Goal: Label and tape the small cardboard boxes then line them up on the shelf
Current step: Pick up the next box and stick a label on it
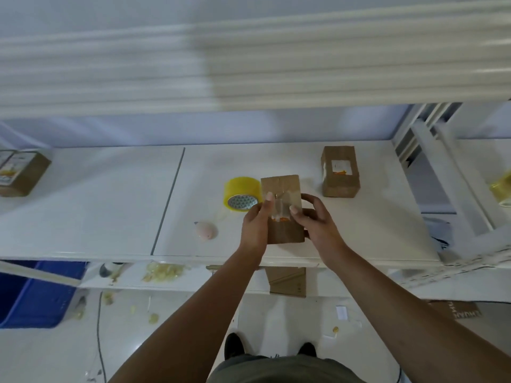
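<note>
Two hands, my left hand and right hand, hold the box. It looks light and stiff, so I grip its sides.

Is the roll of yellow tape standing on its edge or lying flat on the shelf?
On its edge, tilted. The yellow tape roll shows its curved band on top and its core opening facing the camera, just left of the box held in both hands.

Packing room: white metal shelf, tape roll, cardboard boxes.
</note>
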